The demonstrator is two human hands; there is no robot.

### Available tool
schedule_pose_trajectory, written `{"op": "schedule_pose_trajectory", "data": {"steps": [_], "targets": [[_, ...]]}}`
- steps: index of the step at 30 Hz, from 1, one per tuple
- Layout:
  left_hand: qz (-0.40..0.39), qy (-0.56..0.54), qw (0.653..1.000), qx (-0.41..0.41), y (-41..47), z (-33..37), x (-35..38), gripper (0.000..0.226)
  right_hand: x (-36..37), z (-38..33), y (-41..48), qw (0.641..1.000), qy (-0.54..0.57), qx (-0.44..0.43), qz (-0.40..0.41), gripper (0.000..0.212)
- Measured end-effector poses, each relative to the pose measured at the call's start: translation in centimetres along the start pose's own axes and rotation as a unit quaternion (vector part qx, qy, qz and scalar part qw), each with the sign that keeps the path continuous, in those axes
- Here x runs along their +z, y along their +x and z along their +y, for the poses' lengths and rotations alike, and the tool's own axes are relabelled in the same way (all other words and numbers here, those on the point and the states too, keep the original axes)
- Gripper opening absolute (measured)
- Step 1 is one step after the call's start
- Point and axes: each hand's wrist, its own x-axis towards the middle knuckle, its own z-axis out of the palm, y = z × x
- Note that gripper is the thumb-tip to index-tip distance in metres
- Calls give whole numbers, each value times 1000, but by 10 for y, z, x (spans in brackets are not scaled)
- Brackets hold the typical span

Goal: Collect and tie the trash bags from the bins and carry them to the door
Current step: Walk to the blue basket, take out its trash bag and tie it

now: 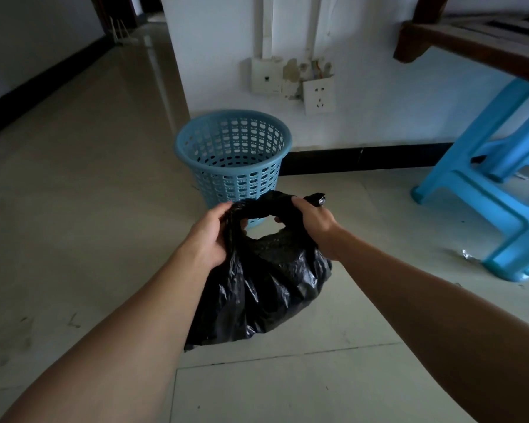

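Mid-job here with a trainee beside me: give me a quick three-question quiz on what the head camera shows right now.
1. Fill the gap: the blue bin stands in front of the white ___.
2. True or false: the black trash bag sits inside the bin.
3. The left hand and right hand: how many grip the bag's gathered top? A neither, B one, C both.

Key
1. wall.
2. False: the bag is out of the bin, nearer the camera, and is held by its top.
3. C: each hand grips one side of the twisted top, with a loop of plastic between them.
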Motion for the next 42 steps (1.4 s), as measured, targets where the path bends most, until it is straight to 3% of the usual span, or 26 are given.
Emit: {"op": "schedule_pose_trajectory", "data": {"steps": [3, 6, 10, 13, 18, 21, 24, 28, 30, 32, 34, 36, 38, 40, 42], "targets": [[149, -52, 987, 8, 15, 2, -7, 22, 1, 0, -1, 990, 126, 23, 51, 33], [153, -157, 975, 24, 20, 1, -20, 21, -14, -6, 5, 959, 257, 41, 114, 39], [190, -244, 950, 56, 24, 2, -37, 31, -40, 1, 10, 885, 420, 83, 181, 36], [227, -202, 952, 49, 25, -7, -51, 33, -51, 10, 9, 870, 434, 94, 214, 36], [291, -101, 951, 34, 15, -14, -66, 25, -64, 20, 9, 885, 360, 118, 272, 33], [312, 127, 935, 112, 12, -21, -61, 16, -67, 24, 9, 894, 327, 121, 282, 33], [189, 388, 888, 162, 3, -37, -46, 8, -71, 25, 13, 927, 253, 111, 255, 34], [9, 514, 855, 62, -8, -50, -39, 35, -63, 38, 7, 990, -8, 131, 58, 56], [-35, 577, 815, 27, -10, -53, -40, 36, -56, 45, 1, 977, -144, 148, -44, 60], [-60, 634, 771, 5, -11, -56, -40, 27, -48, 49, -3, 956, -229, 147, -112, 51], [-66, 680, 730, 10, -9, -57, -38, 31, -37, 51, -3, 962, -239, 83, -104, 29], [-53, 700, 711, 40, -7, -57, -34, 42, -23, 49, -2, 977, -209, -25, -22, 13], [-56, 687, 722, 65, -3, -56, -31, 49, -6, 42, -3, 988, -133, -81, 17, 11], [-67, 660, 744, 79, -2, -53, -27, 47, 8, 32, -7, 997, -17, -69, -10, 19], [-80, 633, 766, 77, -5, -50, -26, 36, 16, 24, -9, 997, 14, -52, -47, 28]]}}
